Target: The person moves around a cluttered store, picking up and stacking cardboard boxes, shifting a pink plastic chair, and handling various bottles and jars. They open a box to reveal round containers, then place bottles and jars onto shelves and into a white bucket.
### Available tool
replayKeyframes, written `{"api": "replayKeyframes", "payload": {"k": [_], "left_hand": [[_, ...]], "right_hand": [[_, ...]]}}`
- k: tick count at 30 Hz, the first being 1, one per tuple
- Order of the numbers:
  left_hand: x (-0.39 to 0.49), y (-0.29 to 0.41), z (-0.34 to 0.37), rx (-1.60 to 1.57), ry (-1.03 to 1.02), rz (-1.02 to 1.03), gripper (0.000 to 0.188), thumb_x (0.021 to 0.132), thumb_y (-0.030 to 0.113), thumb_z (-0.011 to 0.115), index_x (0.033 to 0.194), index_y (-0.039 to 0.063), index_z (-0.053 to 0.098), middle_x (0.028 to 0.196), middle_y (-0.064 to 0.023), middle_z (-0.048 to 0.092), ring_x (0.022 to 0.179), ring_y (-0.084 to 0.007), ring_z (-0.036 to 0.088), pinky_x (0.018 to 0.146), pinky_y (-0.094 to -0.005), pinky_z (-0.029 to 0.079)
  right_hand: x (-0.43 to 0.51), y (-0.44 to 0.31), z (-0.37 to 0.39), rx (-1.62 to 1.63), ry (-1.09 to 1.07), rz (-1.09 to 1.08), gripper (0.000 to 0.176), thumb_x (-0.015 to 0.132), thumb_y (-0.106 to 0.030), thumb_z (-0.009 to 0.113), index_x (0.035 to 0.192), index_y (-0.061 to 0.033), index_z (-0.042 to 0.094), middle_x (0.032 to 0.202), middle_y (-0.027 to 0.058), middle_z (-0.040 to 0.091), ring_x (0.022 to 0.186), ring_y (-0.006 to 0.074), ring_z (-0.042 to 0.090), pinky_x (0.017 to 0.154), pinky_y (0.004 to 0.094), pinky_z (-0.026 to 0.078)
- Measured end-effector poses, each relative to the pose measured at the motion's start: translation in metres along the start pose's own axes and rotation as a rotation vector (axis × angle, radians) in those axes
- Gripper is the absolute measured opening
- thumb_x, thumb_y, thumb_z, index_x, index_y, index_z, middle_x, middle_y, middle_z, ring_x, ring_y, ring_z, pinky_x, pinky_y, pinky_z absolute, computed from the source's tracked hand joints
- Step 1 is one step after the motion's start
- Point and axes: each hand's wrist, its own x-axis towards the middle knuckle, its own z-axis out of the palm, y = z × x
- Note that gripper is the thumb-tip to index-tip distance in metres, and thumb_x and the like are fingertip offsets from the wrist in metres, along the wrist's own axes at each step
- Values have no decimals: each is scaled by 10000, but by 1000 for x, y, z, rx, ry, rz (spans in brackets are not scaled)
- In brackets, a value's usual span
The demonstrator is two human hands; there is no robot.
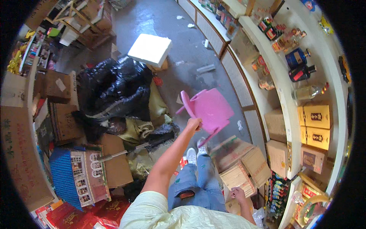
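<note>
A small pink plastic chair (213, 106) is held out ahead of me, above the floor or just on it; I cannot tell which. My left hand (195, 124) is closed around its near edge. The chair looks tilted, with its curved side piece towards the left. Low at my right side hangs my right hand (238, 193), its fingers loosely bent and nothing visible in it. Flattened cardboard boxes (238, 177) stand stacked just beyond that hand. My white shoes (192, 156) are on the floor between the chair and me.
To the left lie a crumpled black plastic sheet (114, 86) and a blue-roofed toy house (83, 174). A white foam box (150, 49) sits further ahead. Shelves (274, 83) with bottles and cartons line the right. Litter (206, 68) dots the grey floor.
</note>
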Motion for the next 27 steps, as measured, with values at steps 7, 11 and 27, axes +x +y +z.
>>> {"api": "replayKeyframes", "payload": {"k": [7, 11, 27], "left_hand": [[-118, 102, -50, -119, -20, 89, 246, 757, 259, 617, 762, 13, 620, 657, -62, 569, 501, -147, 461, 471, -287, 382], [-166, 178, -62, -115, 45, 165, 269, 770, 271, 605, 770, 4, 633, 681, -63, 582, 547, -141, 484, 482, -275, 386], [-138, 444, -108, -539, 264, 686, 304, 816, 295, 630, 829, -9, 626, 732, -67, 607, 529, -139, 554, 445, -274, 443]], "right_hand": [[54, -69, -16, 18, -49, -55, 179, 892, -134, 498, 947, 18, 577, 772, 132, 634, 613, 171, 612, 512, 262, 502], [113, -178, -22, -81, -83, -240, 182, 919, -149, 475, 929, 7, 569, 719, 91, 603, 567, 143, 561, 493, 256, 470], [-10, -789, 291, 447, -886, -256, 355, 916, -308, 532, 1153, -45, 498, 1055, 72, 612, 938, 183, 615, 796, 319, 514]]}}
